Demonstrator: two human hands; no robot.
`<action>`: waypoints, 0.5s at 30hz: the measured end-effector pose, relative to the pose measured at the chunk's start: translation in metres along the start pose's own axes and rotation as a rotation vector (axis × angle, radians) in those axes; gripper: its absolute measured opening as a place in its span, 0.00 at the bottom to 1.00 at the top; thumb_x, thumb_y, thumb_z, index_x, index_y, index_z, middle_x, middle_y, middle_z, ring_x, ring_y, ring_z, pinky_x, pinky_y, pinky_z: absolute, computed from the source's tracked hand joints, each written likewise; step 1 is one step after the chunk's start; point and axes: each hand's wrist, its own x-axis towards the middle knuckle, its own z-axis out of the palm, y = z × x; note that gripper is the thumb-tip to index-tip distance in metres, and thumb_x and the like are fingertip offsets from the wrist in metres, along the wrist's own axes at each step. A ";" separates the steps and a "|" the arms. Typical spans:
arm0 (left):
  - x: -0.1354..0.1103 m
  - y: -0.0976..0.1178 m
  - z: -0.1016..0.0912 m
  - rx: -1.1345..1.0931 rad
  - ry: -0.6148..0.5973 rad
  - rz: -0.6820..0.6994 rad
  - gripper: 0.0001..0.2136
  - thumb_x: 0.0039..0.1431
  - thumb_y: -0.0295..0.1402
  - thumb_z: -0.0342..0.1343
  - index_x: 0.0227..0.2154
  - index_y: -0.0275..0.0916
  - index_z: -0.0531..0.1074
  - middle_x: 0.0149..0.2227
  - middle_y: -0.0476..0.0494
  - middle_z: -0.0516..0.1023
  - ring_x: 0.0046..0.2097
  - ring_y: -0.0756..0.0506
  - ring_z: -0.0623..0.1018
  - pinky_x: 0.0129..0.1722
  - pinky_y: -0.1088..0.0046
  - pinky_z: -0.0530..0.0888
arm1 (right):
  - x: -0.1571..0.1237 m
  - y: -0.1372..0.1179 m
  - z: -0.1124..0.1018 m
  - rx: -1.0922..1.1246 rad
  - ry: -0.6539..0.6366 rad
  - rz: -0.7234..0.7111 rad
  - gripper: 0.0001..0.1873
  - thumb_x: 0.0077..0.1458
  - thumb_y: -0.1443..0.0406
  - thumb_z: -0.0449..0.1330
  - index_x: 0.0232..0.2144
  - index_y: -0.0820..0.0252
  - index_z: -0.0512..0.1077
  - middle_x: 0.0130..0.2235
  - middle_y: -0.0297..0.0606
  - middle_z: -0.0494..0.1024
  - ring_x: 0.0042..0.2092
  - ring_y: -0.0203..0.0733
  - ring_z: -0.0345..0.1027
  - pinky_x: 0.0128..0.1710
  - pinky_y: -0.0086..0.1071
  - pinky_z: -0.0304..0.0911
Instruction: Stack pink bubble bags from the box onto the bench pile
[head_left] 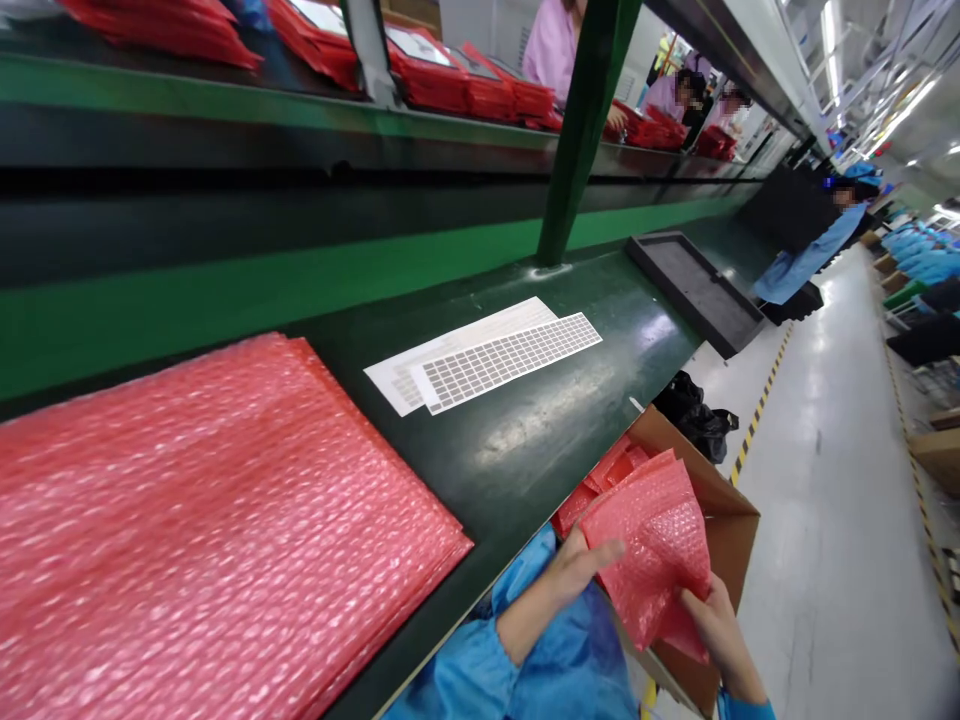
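Hands, left and right, both clasp a pink bubble-wrap bag.

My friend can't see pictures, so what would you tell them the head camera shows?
The left hand and right hand hold a pink bubble-wrap bag at an open cardboard box beside a green workbench. On the bench lie a big stack of pink bags and two label sheets.

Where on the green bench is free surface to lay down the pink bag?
For the pink bag, bare bench lies between the label sheets and the near edge, and between the sheets and the black tray. The pink stack crowds the left.
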 end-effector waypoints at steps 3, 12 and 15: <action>-0.003 -0.006 0.002 0.050 0.078 0.043 0.28 0.44 0.48 0.77 0.47 0.38 0.83 0.49 0.36 0.86 0.58 0.29 0.80 0.64 0.52 0.72 | -0.003 0.002 0.000 0.006 -0.010 0.025 0.31 0.43 0.41 0.75 0.35 0.61 0.82 0.35 0.48 0.86 0.37 0.58 0.80 0.39 0.45 0.75; 0.046 -0.014 -0.020 0.105 0.340 0.165 0.31 0.48 0.53 0.73 0.49 0.36 0.80 0.54 0.34 0.83 0.58 0.33 0.81 0.64 0.53 0.73 | 0.046 0.075 -0.021 -0.091 0.186 0.128 0.32 0.47 0.46 0.75 0.46 0.63 0.78 0.38 0.44 0.84 0.39 0.50 0.79 0.41 0.40 0.75; 0.061 -0.016 -0.030 0.187 0.461 0.242 0.27 0.55 0.52 0.69 0.50 0.36 0.80 0.54 0.35 0.83 0.64 0.34 0.77 0.68 0.55 0.69 | 0.074 0.116 -0.030 -0.196 0.289 0.153 0.21 0.61 0.52 0.69 0.45 0.63 0.76 0.36 0.37 0.81 0.35 0.41 0.76 0.39 0.37 0.74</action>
